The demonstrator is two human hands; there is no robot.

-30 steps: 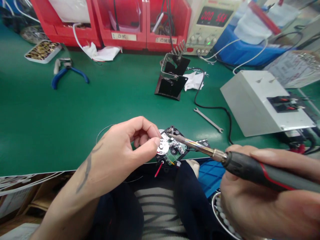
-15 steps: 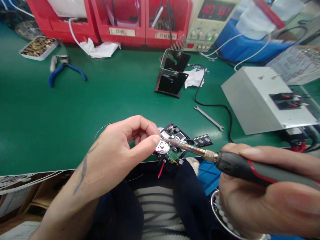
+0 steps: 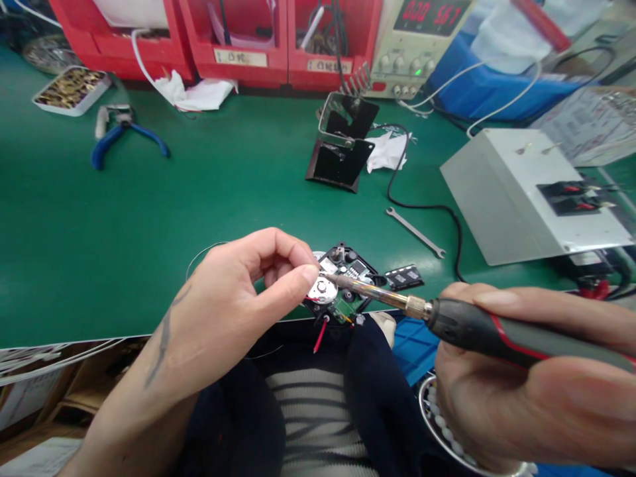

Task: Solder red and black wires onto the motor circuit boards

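Observation:
My right hand (image 3: 536, 384) is wrapped round the dark grip of a soldering iron (image 3: 477, 328) at the lower right. The iron's tip points left and meets a small black-framed device (image 3: 348, 301) with a green circuit board and a round silver disc (image 3: 322, 289). My left hand (image 3: 253, 291) pinches at the disc's upper left edge, close to the tip; what its fingertips hold is too small to make out. A thin wire (image 3: 199, 253) curves out behind that hand. A red lead (image 3: 320, 336) hangs from the device at the bench edge.
Near the device lie a small black board (image 3: 403, 278) and a wrench (image 3: 416, 233). Farther back are an iron stand (image 3: 340, 162), blue-handled pliers (image 3: 109, 146), a tray of brass parts (image 3: 94, 89) and red bins (image 3: 238, 73). A grey box (image 3: 501, 205) sits right, beside the black cord (image 3: 454, 232).
The hands and iron have hardly moved. The view has shifted slightly, and the digits on the power supply's red display have changed.

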